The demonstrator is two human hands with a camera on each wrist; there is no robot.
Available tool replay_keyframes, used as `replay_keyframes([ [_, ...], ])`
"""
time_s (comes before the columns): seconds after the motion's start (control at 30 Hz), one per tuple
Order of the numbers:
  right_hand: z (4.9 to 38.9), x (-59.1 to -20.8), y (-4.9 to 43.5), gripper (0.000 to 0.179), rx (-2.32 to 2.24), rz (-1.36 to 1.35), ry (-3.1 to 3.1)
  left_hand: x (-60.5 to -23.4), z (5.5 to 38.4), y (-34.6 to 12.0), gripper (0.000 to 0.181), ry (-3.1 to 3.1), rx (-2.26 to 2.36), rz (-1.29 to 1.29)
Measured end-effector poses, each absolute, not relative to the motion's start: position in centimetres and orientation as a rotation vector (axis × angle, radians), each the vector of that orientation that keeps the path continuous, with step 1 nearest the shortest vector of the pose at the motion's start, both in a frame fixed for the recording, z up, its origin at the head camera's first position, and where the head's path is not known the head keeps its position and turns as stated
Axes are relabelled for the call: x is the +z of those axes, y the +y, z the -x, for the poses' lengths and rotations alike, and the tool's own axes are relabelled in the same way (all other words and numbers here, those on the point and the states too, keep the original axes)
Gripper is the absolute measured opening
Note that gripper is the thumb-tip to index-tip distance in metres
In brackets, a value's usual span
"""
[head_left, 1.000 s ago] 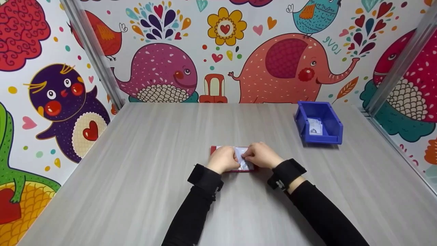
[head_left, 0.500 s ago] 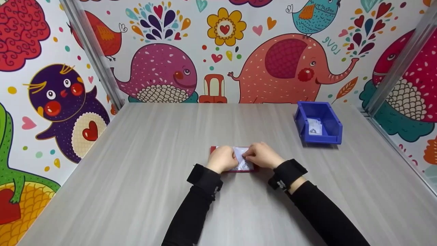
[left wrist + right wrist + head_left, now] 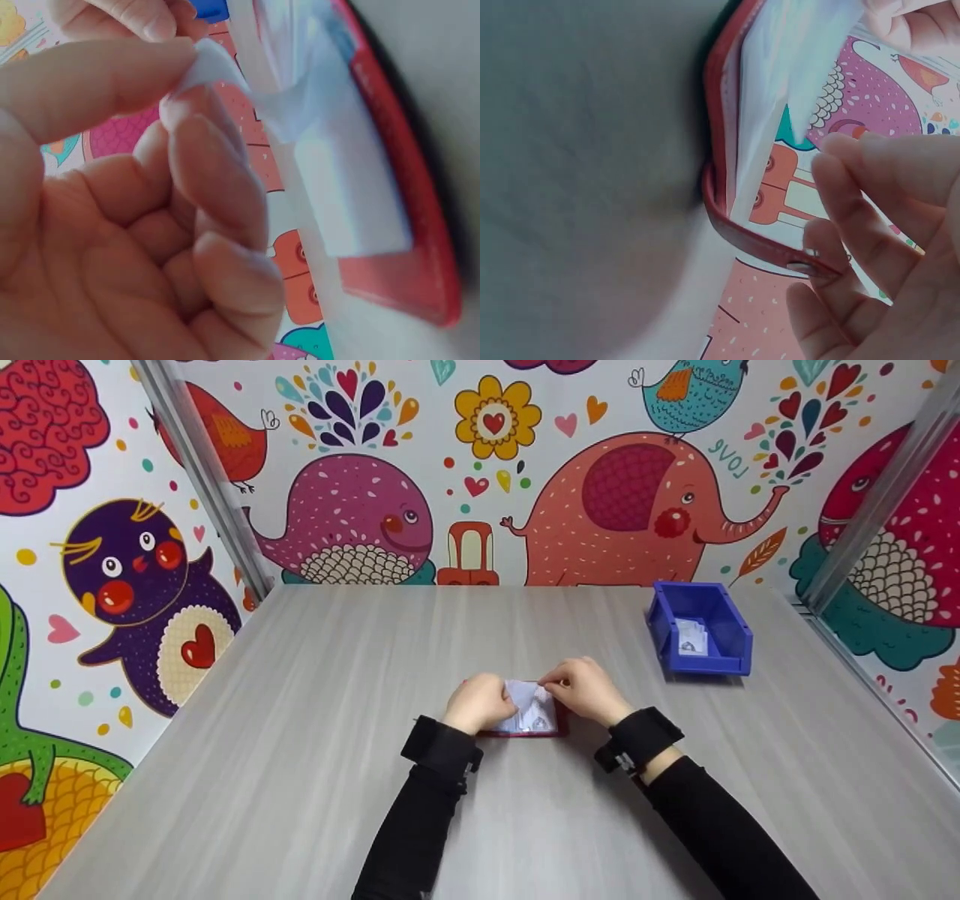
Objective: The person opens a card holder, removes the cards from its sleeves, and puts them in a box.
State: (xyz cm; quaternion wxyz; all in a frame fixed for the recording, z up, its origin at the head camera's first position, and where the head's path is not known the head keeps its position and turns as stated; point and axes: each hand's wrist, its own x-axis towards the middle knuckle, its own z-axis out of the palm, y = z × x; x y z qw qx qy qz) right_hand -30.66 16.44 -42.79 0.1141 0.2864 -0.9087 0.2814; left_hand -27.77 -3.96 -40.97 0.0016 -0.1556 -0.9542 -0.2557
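Observation:
A red card holder [image 3: 537, 721] with clear plastic sleeves lies opened out on the table, its red cover [image 3: 412, 225] showing along the edge in the left wrist view. My left hand [image 3: 478, 703] pinches a thin translucent sleeve leaf [image 3: 217, 66] between thumb and forefinger and holds it lifted and bent. Its other fingers are curled. My right hand [image 3: 589, 690] is at the holder's far right corner, fingers loosely bent. In the right wrist view its thumb and forefinger tips are just beside the leaf's corner. A red strap [image 3: 761, 246] with a metal snap reaches its lower fingers.
A blue bin [image 3: 705, 664] holding several white printed cards [image 3: 691, 638] stands at the back right of the wood-grain table [image 3: 315, 720]. Walls with cartoon animals [image 3: 615, 525] close off the back and sides, with metal posts [image 3: 206, 480] at the corners.
My left hand has shifted left, drawing the leaf with it and uncovering more of the holder's right side. My right hand has moved slightly up and to the right.

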Motion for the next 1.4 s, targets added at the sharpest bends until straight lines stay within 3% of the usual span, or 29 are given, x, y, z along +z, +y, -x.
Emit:
replay_keyframes([
  [0.73, 30.6, -43.4, 16.8, 0.007, 0.748, -0.782, -2.773, -40.6, 28.3, -6.4, 0.030, -3.098, -0.789, 0.119],
  [1.13, 30.4, -43.6, 17.0, 0.012, 0.578, -0.774, -2.810, -41.2, 28.5, -6.5, 0.006, -3.180, -0.715, -0.044],
  [1.4, 30.3, -43.5, 16.8, 0.012, 0.521, -0.794, -2.815, -41.7, 28.7, -6.4, 0.010, -3.189, -0.681, -0.075],
])
